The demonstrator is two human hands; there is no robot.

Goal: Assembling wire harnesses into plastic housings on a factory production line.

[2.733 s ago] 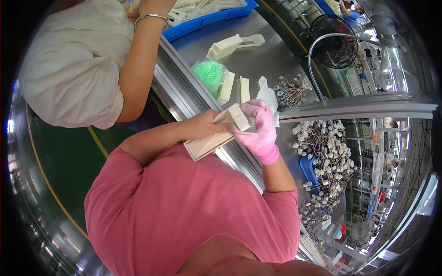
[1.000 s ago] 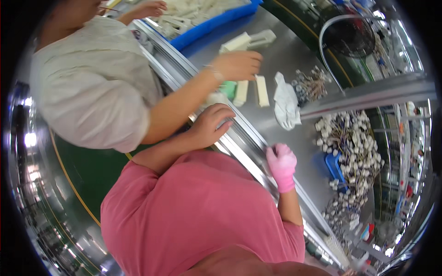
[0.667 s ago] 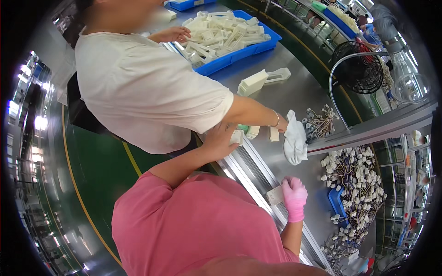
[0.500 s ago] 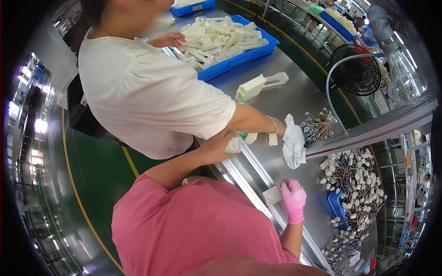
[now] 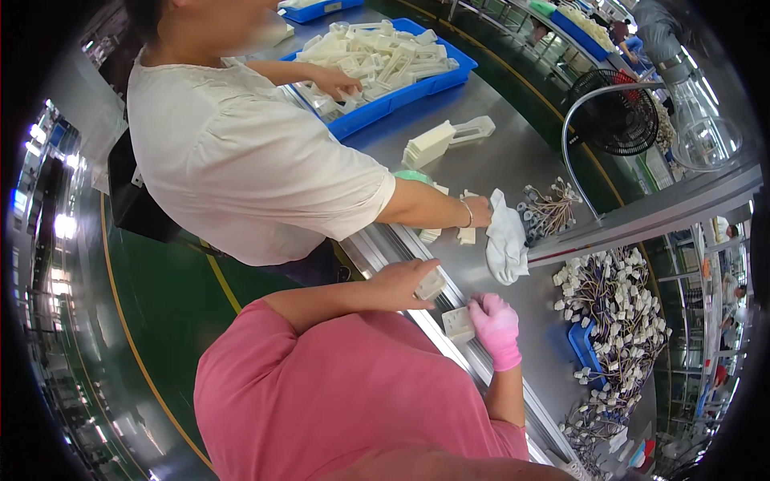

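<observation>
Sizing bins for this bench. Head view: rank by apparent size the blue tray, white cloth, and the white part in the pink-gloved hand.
1. blue tray, largest
2. white cloth
3. white part at the right hand, smallest, though nearest the camera.

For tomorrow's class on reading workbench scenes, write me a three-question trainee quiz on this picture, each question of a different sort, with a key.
1. True or false: the person's right hand wears a pink glove.
2. Multiple choice: what does the left hand hold? A) a small white plastic part B) a green sponge C) a bundle of wires
3. Fill the gap: the white parts at the far end of the steel table lie heaped in a ____ tray.

Key
1. True; its fingers touch a second white block at the table's edge.
2. A
3. blue; a co-worker's hand reaches into it.
</observation>
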